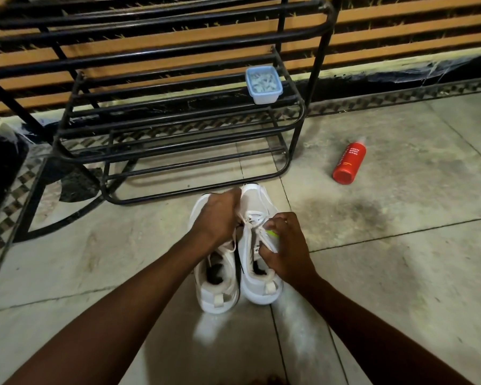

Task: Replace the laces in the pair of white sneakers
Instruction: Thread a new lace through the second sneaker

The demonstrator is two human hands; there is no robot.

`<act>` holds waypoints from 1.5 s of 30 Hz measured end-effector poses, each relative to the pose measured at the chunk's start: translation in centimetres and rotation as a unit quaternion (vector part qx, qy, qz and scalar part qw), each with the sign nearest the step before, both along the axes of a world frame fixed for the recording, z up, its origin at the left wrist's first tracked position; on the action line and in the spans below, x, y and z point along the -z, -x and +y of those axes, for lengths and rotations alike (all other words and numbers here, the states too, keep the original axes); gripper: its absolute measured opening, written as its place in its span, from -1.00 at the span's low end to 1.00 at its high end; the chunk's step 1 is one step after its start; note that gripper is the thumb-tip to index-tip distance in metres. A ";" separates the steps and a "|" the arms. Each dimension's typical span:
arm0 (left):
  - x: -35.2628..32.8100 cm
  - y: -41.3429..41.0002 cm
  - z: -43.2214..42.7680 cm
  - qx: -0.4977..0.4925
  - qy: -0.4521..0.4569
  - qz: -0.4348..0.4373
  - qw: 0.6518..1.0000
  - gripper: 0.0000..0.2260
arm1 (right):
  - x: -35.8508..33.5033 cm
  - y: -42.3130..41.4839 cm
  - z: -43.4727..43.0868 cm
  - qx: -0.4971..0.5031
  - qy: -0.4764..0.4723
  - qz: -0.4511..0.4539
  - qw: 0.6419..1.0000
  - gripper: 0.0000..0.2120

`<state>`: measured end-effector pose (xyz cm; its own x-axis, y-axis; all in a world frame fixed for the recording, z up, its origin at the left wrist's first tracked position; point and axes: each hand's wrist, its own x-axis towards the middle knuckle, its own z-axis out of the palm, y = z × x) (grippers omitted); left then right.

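Note:
Two white sneakers stand side by side on the tiled floor, toes pointing away from me. The right sneaker (pixel 257 201) has white laces (pixel 252 218) threaded across its tongue. My left hand (pixel 220 215) reaches across the left sneaker (pixel 217 293) and pinches the laces of the right one at its left side. My right hand (pixel 285 245) grips the lace ends on that shoe's right side, fingers curled. The left hand hides the front of the left sneaker.
A black metal shoe rack (pixel 178 126) stands just beyond the shoes, with a pale blue plastic box (pixel 263 84) on its top shelf. A red bottle (pixel 349 162) lies on the floor to the right. A dark object (pixel 0 168) sits at the left edge.

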<state>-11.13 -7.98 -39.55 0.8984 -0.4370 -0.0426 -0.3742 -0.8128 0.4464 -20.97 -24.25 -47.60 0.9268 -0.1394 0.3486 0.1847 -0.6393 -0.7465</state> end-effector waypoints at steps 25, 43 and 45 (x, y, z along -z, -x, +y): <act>-1.1 -2.0 2.1 -0.050 0.342 0.159 0.925 -0.87 | 1.1 0.3 0.5 0.028 0.036 0.016 0.999 -0.56; -1.1 -2.3 2.5 0.037 0.147 -0.055 0.987 -0.90 | 1.0 0.7 0.6 0.020 0.082 0.068 0.994 -0.55; -1.0 -1.8 2.2 -0.026 0.289 0.083 0.953 -0.87 | 1.0 0.7 0.6 0.024 0.081 0.073 0.994 -0.53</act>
